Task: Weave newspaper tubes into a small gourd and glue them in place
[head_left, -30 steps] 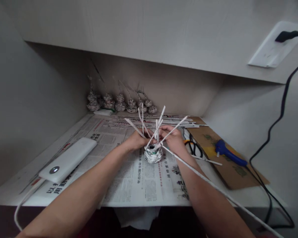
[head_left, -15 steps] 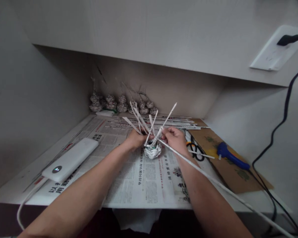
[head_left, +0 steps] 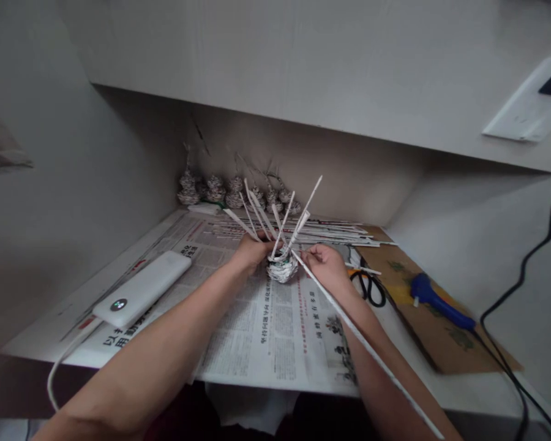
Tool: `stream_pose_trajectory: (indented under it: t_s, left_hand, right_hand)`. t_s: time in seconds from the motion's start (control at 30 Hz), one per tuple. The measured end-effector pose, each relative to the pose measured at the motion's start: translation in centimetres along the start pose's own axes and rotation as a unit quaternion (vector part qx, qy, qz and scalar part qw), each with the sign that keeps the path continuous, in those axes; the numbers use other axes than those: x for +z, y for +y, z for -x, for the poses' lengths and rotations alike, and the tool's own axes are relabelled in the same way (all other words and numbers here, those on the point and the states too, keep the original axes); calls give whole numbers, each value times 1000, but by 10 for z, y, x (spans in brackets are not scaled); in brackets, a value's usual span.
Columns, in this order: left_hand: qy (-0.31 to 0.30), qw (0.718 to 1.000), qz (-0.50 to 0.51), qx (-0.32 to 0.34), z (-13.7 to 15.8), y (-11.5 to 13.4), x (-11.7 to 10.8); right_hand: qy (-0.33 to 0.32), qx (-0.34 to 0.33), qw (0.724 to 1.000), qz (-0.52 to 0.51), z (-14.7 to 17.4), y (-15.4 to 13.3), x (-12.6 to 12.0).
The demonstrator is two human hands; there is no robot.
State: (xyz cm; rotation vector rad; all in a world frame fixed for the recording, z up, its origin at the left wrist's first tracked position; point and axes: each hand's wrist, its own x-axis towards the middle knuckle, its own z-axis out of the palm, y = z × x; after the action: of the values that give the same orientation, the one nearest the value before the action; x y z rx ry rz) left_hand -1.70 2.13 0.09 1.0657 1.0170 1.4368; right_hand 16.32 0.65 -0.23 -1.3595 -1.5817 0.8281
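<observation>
A small round piece woven from rolled newspaper (head_left: pixel 282 269) stands on the newspaper, with several pale paper strips fanning up from its rim. My left hand (head_left: pixel 253 251) is closed around its left side and the base of the strips; some of the fingers are hidden behind. A long rolled paper tube (head_left: pixel 358 331) runs from the rim down to the right across my right forearm. Beside the rim, my right hand (head_left: pixel 325 262) is pinched at the near end of this tube, thumb and forefinger together.
Several woven paper gourds (head_left: pixel 234 193) line the back wall. Loose paper tubes (head_left: pixel 330 233) lie before them. A white power bank (head_left: pixel 142 288) with a cable is on the left. Black-handled scissors (head_left: pixel 370 289), a blue glue gun (head_left: pixel 441 303) and cardboard (head_left: pixel 459 349) lie right.
The camera view has shifted, moving the scene slightly right. My right hand has lowered from the upright strips to beside the rim. My left hand keeps its grip.
</observation>
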Motion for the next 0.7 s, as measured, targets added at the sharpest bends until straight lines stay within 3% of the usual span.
stream_pose_trajectory:
  t_s: [0.17, 0.4, 0.7]
  left_hand:
    - [8, 999, 27, -31, -3, -1, -1]
    - [27, 996, 57, -66, -4, -1, -1]
    - [44, 993, 86, -74, -5, 0, 0]
  right_hand:
    - [-5, -3, 999, 39, 0, -2, -2]
    - [-27, -3, 1000, 12, -4, 9, 0]
    - [6, -23, 1000, -10, -4, 13, 1]
